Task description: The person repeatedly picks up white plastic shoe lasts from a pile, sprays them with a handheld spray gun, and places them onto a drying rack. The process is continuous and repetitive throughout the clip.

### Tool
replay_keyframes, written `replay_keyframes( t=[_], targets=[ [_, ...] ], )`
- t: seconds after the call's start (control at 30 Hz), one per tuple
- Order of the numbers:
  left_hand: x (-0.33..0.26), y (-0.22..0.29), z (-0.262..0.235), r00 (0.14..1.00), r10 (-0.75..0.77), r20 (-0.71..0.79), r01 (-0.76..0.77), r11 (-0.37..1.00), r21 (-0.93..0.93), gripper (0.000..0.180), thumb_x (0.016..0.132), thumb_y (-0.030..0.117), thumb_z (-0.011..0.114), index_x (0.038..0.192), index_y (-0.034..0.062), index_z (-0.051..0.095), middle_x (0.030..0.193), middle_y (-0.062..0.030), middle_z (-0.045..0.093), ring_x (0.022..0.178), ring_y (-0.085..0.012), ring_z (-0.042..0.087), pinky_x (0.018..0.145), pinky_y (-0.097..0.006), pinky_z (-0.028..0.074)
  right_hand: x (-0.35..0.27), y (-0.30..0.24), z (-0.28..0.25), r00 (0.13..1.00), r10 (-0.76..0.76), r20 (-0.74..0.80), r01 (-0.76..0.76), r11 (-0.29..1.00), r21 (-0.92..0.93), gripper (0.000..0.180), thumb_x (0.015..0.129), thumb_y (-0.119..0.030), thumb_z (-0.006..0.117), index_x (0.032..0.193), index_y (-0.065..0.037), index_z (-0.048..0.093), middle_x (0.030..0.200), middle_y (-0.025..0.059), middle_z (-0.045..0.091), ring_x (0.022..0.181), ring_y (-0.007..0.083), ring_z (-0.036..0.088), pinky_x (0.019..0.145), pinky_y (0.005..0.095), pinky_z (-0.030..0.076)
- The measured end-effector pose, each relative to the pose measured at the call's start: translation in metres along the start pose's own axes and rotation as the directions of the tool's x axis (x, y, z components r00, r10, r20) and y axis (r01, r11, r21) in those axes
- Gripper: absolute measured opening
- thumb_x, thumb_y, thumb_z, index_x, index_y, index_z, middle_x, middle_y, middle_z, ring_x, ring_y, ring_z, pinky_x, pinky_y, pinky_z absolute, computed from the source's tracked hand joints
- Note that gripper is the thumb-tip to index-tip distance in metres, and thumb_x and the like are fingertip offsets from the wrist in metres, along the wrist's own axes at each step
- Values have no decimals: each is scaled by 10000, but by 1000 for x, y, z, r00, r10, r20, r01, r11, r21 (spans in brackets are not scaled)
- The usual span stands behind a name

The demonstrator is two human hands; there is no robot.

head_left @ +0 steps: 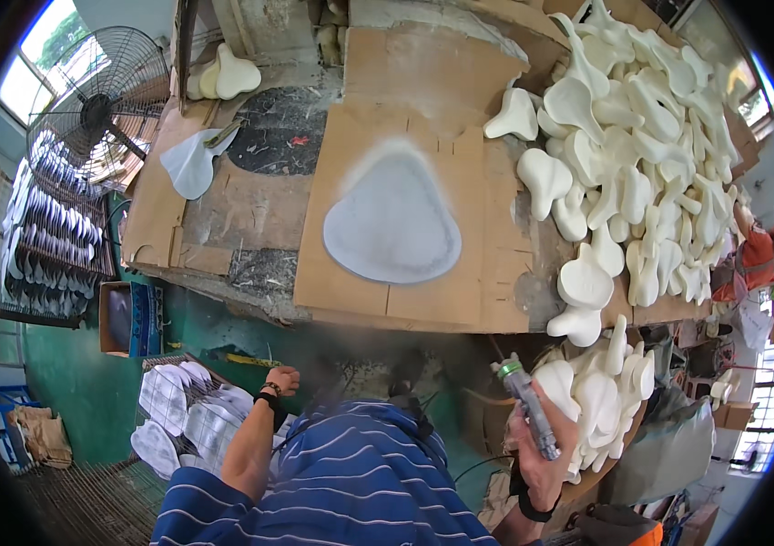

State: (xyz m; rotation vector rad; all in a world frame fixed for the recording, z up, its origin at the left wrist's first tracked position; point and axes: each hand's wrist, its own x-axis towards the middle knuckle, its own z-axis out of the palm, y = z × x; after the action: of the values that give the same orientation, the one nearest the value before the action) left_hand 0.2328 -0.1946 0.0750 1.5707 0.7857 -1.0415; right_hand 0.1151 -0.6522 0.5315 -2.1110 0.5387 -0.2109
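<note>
My right hand [546, 432] grips a metal spray gun [529, 407] with a green ring near its front, held low at the right beside the table. My left hand [281, 380] hangs over the floor at the left of my body, its fingers curled in and nothing visible in them. Between and beyond my hands, a light grey, rounded triangular piece [393, 223] lies flat on the cardboard [469, 300], its narrow end away from me. A whitish haze marks the cardboard around that end. Neither hand touches the piece.
Cream saddle-shaped foam pads [642, 146] are heaped on the table's right, with more in a box [598, 400] below. A thin whitish cutout [192, 164] lies at the left. A rack [173, 405] of pale pieces and a large fan [96, 114] stand leftward. A person [758, 259] in orange is far right.
</note>
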Motion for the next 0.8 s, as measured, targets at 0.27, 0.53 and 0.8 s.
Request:
replay_keyframes(
  t=[0.27,0.53,0.8],
  targets=[
    [14,10,6,988,142,-64,-129,978,166,370,858,172,684,1197,27,647,923,-122,710,796,-225,701,650,-365,574,-18,15,3,991,134,-15,-135,991,-24,478,813,-24,716,1270,54,600,913,166,696,774,163,634,701,299,507],
    [0,121,62,811,581,-74,-541,792,283,259,895,116,650,1134,18,667,859,-80,716,734,-134,689,573,-282,559,-25,6,25,989,134,-66,-128,988,87,475,791,-41,732,1244,51,622,827,92,674,722,115,591,692,250,476],
    [29,256,139,507,791,-343,-462,585,666,285,862,261,657,1104,113,669,930,-122,713,882,-308,687,777,-420,535,-26,-5,2,985,142,-100,-142,990,5,457,838,-64,671,1272,58,595,771,61,621,674,98,543,627,235,446]
  ],
)
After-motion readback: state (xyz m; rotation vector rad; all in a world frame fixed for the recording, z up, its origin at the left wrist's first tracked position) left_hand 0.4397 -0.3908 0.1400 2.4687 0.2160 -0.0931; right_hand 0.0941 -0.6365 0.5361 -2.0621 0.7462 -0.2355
